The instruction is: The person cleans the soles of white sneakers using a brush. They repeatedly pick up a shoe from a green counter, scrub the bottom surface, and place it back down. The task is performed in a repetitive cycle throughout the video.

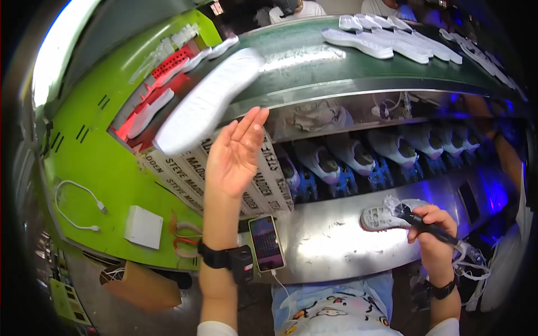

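Head view, left hand: from my remote seat I see the left hand (pixel 238 157) empty, fingers spread out straight, near a blurred large white sole (pixel 207 103); whether they touch I cannot tell.
Right hand: the right hand (pixel 435 246) grips a black tool (pixel 418 223), its tip over the small sole.
Small sole: the small sole (pixel 380 219) lies on the metal counter (pixel 330 241).
Done: I judge the small sole part-worked; how much is covered is unclear.
Left: I count the soles (pixel 409 47) grouped on the green belt (pixel 297 70) as likely waiting, though they may be finished.
Shoes: a row of shoes (pixel 319 159) rests on blue holders (pixel 344 182); I cannot judge their stage.
Red tray: white soles lie in the red tray (pixel 124 130).
White box: the white box (pixel 144 227) looks closed, contents hidden from me.
Brown box: something white shows inside the brown box (pixel 143 288).
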A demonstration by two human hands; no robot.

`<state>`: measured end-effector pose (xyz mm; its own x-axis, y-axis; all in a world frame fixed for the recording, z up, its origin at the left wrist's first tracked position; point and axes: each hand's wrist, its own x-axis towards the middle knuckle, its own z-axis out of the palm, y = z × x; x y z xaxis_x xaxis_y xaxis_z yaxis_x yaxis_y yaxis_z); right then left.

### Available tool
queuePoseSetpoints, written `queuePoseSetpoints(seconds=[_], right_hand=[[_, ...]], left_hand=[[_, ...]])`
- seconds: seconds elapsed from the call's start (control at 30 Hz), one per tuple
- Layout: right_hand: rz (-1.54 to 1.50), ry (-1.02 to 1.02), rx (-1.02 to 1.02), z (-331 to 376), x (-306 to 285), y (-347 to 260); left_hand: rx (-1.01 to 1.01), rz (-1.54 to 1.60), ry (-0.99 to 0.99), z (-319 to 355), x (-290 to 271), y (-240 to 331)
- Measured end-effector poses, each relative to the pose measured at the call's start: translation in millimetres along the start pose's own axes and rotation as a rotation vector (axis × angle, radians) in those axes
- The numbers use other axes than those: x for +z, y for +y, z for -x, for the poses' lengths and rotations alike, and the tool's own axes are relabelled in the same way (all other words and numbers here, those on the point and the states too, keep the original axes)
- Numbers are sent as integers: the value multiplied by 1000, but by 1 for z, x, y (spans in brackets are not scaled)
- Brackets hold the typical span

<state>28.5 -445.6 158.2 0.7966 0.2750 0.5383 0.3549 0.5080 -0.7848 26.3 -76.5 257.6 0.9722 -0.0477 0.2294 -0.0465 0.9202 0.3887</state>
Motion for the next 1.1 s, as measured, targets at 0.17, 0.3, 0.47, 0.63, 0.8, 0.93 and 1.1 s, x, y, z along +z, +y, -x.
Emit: queuePoseSetpoints(seconds=[0.17,0.3,0.47,0.63,0.8,0.93,1.1], right_hand=[[-14,148,188,10,-7,9],[-43,271,181,21,-12,5],[-9,399,221,32,-31,1],[-84,464,229,29,-36,5],[-259,531,342,19,-24,24],[-370,544,424,26,-35,48],[-376,456,506,22,-43,35]], left_hand=[[311,-1753,689,-92,62,23],[162,-2378,601,-196,29,60],[22,-2596,650,-263,18,-2],[-34,-2390,351,-310,2,-9],[102,-2278,356,-253,20,-17],[4,-2387,475,-264,29,-17],[17,-2331,555,-298,40,-78]])
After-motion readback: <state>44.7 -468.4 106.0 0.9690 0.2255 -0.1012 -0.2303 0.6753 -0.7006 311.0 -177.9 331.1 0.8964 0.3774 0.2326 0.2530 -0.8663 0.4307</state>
